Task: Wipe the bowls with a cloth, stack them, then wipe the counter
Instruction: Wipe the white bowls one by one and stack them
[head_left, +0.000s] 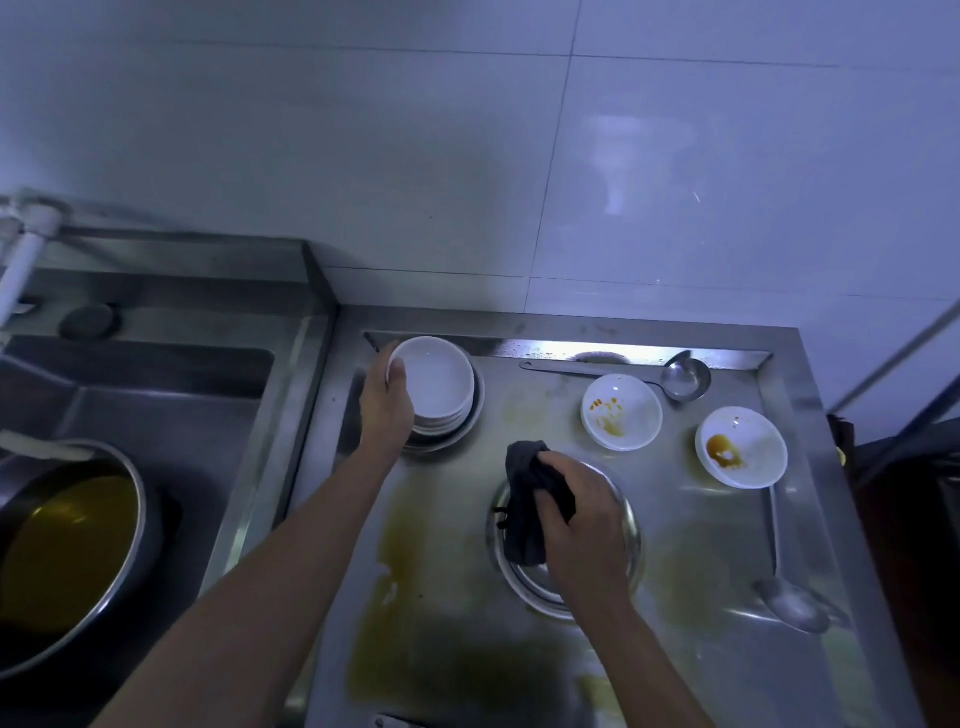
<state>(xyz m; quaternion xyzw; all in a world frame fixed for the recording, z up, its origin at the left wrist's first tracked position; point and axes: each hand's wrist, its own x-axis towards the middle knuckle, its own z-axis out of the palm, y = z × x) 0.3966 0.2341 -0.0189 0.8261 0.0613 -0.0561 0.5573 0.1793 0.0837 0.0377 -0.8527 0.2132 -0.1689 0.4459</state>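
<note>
1. Head view is giving me a stainless steel counter (691, 540) stretching from the tiled wall toward me, smeared with yellowish-brown streaks at its middle and near edge.
2. I am seeing a steel sink (171, 395) lying to the left of it, with a large metal basin (72, 561) of yellow-brown liquid sitting inside.
3. I am watching a metal bowl (631, 540) sitting at the counter's middle, mostly covered by the right hand and cloth.
4. I am noting a stack of white bowls (441, 395) standing at the back left of the counter, the top one looking clean.
5. I am seeing two soiled white bowls lying apart at the back right: one (621, 411) with orange smears, the other (741, 447) with a brown pool.
6. I am seeing one ladle (685, 378) lying along the back edge and another ladle (789, 603) lying at the right front.
7. My left hand (385, 410) is gripping the top bowl's rim, thumb curling over its edge.
8. My right hand (582, 514) is clutching a dark cloth (530, 499) bunched over the metal bowl, fingers wrapping around it.
</note>
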